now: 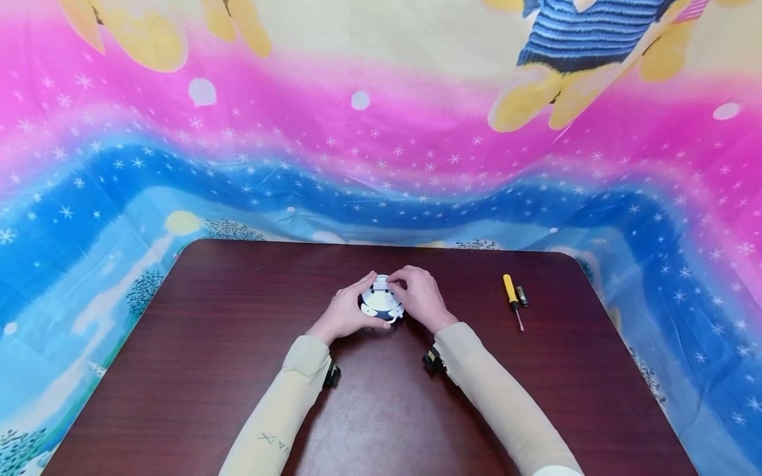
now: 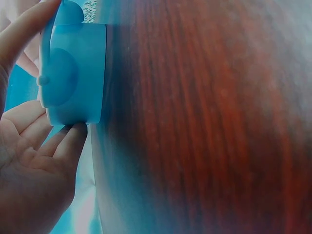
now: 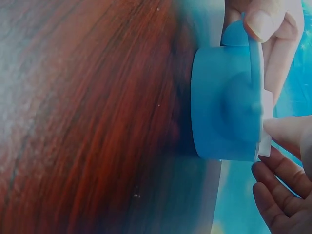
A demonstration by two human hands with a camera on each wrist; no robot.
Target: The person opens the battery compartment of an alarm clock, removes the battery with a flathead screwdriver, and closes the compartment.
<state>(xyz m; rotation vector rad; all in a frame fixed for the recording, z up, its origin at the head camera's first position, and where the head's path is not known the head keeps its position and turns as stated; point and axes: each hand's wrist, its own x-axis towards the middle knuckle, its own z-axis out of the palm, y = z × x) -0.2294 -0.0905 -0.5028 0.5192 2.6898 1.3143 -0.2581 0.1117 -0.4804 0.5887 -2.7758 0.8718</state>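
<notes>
A small round clock-like device [image 1: 382, 304] lies on the table with its pale, flat side up. Rounded knobs stick out from its side, and a thin curved bar runs along its edge. My left hand [image 1: 346, 311] grips it around the rim, thumb on the near edge and fingers on the far side. In the left wrist view its side wall [image 2: 80, 73] looks blue. My right hand [image 1: 423, 297] pinches a small white flat piece [image 3: 267, 122] on the upper face between thumb and fingertip. The piece sits against the face; whether it is attached cannot be told.
On the right of the dark wooden table [image 1: 208, 370] lies a yellow-handled screwdriver [image 1: 510, 291]. A small dark cylindrical battery [image 1: 522, 296] lies close beside its handle. A colourful printed cloth [image 1: 357, 145] hangs behind and around the table.
</notes>
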